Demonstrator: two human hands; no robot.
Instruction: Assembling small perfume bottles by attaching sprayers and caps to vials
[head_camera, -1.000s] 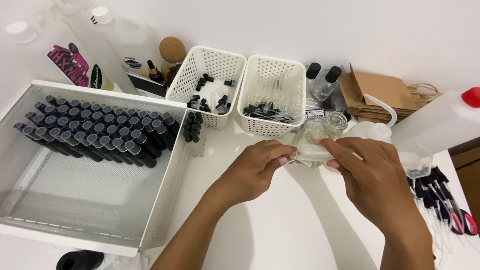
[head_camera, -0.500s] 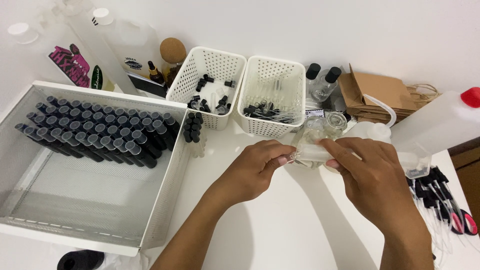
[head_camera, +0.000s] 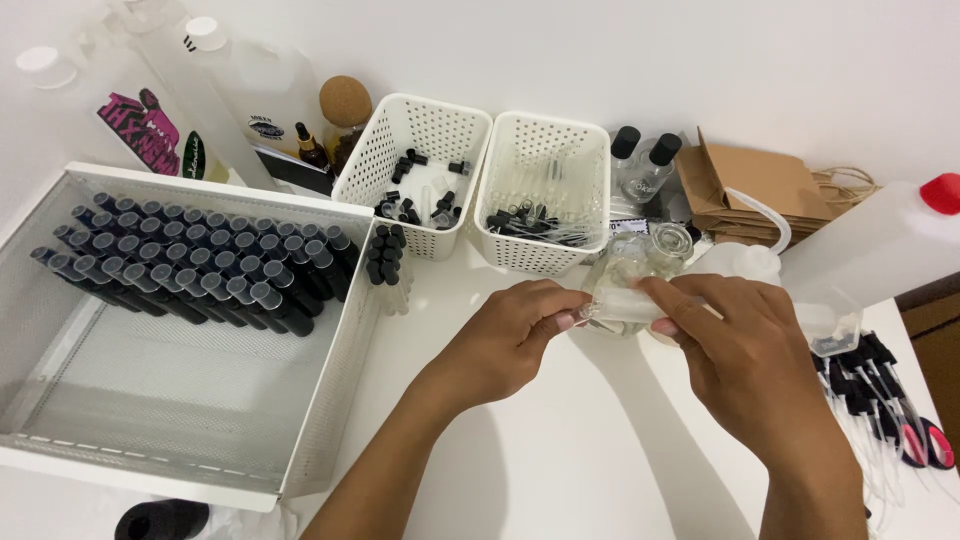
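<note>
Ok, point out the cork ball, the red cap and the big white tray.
cork ball (head_camera: 346, 101), head view, its rounded front.
red cap (head_camera: 943, 193), head view, its top.
big white tray (head_camera: 335, 378), head view, its right wall.

1. Small clear item (head_camera: 620, 305): largely covered by the left hand (head_camera: 505, 340) and right hand (head_camera: 745, 350); its kind cannot be told.
2. Both forearms: cut off by the lower edge.
3. Large white tray (head_camera: 330, 400): near corner cut by the lower edge.
4. Black droppers (head_camera: 880, 375), right of the right hand: run off the right edge.
5. Clear parts in the right-hand white basket (head_camera: 545, 190): too small to tell apart.
</note>
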